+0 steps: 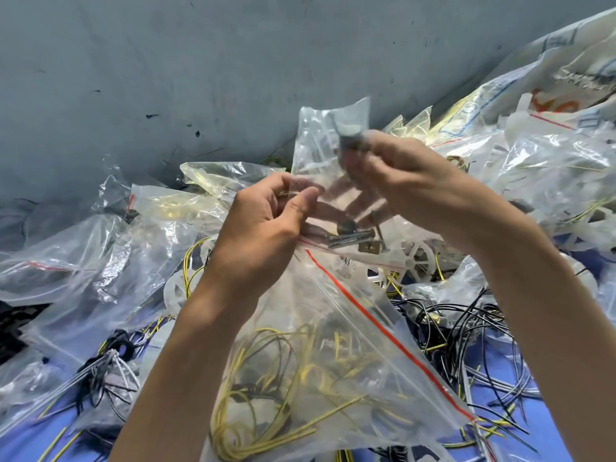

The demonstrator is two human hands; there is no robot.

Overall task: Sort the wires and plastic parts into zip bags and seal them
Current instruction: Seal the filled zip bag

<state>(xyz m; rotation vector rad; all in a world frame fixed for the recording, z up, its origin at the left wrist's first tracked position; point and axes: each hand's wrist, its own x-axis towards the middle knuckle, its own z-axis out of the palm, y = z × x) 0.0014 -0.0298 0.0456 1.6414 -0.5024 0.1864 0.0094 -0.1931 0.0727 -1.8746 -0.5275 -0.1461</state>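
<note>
I hold a small clear zip bag (320,151) up in the middle of the view. My left hand (266,215) pinches its left edge between thumb and fingers. My right hand (403,181) grips a small grey part (351,138) at the bag's upper side, blurred; whether the part is inside the bag I cannot tell. Screws and small metal pieces (353,240) lie in the small bag near its red zip line. Below my hands lies a large zip bag (333,361) with a red strip, holding yellow wires (266,395).
Many clear bags (83,261) are heaped all around on a blue surface (493,361). Loose black and yellow wires (466,328) and white plastic wheels (416,258) lie at the right. A grey wall (166,61) stands behind; printed sacks (550,78) fill the upper right.
</note>
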